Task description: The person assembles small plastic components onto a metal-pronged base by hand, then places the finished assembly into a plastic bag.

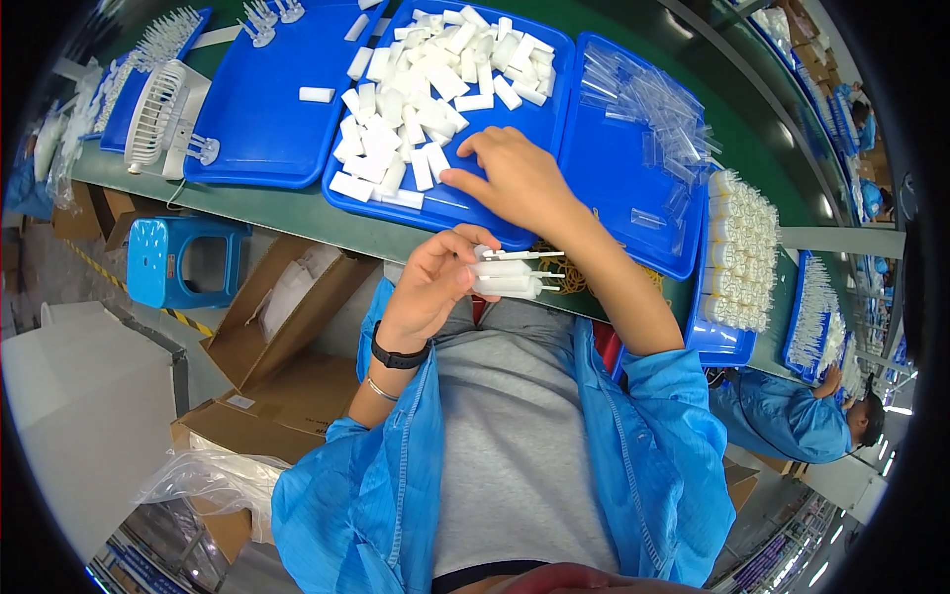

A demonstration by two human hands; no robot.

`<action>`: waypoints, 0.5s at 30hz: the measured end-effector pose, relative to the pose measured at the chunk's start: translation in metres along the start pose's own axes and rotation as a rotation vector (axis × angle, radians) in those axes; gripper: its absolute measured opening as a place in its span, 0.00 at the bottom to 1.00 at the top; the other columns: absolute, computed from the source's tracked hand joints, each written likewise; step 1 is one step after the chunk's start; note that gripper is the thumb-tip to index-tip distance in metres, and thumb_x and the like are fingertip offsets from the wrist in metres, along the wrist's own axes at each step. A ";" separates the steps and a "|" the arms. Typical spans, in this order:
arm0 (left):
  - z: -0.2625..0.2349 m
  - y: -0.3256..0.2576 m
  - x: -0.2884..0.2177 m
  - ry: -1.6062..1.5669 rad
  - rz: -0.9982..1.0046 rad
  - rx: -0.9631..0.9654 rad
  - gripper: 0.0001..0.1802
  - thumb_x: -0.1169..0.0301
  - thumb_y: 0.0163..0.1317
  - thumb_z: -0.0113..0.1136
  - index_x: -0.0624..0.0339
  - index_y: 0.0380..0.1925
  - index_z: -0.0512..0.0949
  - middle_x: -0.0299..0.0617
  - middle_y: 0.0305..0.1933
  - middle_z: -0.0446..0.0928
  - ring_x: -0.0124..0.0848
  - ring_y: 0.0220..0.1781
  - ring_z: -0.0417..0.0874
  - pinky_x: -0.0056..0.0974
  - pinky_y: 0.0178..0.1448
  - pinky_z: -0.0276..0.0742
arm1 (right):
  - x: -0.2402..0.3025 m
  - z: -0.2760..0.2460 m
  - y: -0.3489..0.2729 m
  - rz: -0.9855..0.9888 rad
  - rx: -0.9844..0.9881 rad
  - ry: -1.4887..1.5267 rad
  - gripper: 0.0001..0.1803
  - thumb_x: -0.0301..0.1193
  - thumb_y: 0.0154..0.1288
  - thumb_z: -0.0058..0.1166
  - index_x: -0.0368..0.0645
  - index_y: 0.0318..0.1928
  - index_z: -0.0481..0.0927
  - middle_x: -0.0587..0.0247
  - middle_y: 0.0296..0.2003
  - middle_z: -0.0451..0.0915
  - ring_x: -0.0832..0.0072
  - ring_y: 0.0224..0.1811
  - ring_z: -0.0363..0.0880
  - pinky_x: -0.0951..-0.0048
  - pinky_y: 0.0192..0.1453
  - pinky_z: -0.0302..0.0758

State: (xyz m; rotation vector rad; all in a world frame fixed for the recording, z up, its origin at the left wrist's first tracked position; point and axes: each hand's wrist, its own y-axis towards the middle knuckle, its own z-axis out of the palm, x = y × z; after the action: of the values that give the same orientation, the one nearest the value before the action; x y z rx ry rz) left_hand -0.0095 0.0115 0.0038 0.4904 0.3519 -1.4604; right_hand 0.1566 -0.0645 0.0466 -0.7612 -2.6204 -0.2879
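Observation:
My left hand [421,292] is closed on a white pronged plastic part [507,279] in front of my waist. Thick white pieces sit side by side on it, and thin stems stick out to the right. My fingers hide its left end. Beyond it, my right hand [520,183] reaches over the middle blue tray [485,213], fingers bent, thumb and forefinger apart. Its thumb tip is close beside the nearest of many small white blocks [423,168]; whether they touch I cannot tell. The blocks lie in a loose heap.
Right of the middle tray, a blue tray [614,168] holds clear plastic strips [658,109], with a tray of white round parts [737,257] beyond. To the left stand a blue tray [267,119] and a white fan-like device [158,117]. A blue stool [183,262] and cardboard boxes [282,317] stand below. A co-worker [792,416] sits at right.

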 end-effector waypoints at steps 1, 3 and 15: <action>0.000 -0.001 0.000 0.036 0.026 -0.017 0.11 0.80 0.58 0.58 0.61 0.41 0.72 0.48 0.54 0.68 0.34 0.51 0.77 0.38 0.48 0.82 | 0.003 0.007 0.003 -0.005 -0.001 -0.003 0.16 0.40 0.59 0.57 0.42 0.41 0.79 0.59 0.36 0.78 0.64 0.42 0.76 0.66 0.44 0.74; -0.002 -0.002 0.000 0.070 0.056 -0.034 0.12 0.81 0.58 0.58 0.61 0.41 0.72 0.48 0.54 0.69 0.34 0.51 0.77 0.38 0.50 0.81 | 0.008 0.017 0.006 -0.020 -0.036 -0.023 0.15 0.39 0.58 0.57 0.41 0.39 0.78 0.59 0.36 0.78 0.64 0.43 0.76 0.66 0.43 0.74; -0.002 -0.002 -0.007 -0.006 -0.013 -0.192 0.24 0.78 0.57 0.62 0.67 0.55 0.69 0.50 0.57 0.73 0.34 0.55 0.77 0.38 0.57 0.76 | 0.004 0.021 0.011 -0.021 -0.078 0.026 0.09 0.33 0.50 0.59 0.44 0.33 0.80 0.62 0.37 0.78 0.64 0.45 0.75 0.64 0.44 0.75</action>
State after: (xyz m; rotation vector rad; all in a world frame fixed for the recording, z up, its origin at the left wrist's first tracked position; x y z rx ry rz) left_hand -0.0119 0.0181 0.0056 0.3295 0.4862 -1.4239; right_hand 0.1524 -0.0473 0.0303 -0.7509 -2.6070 -0.4048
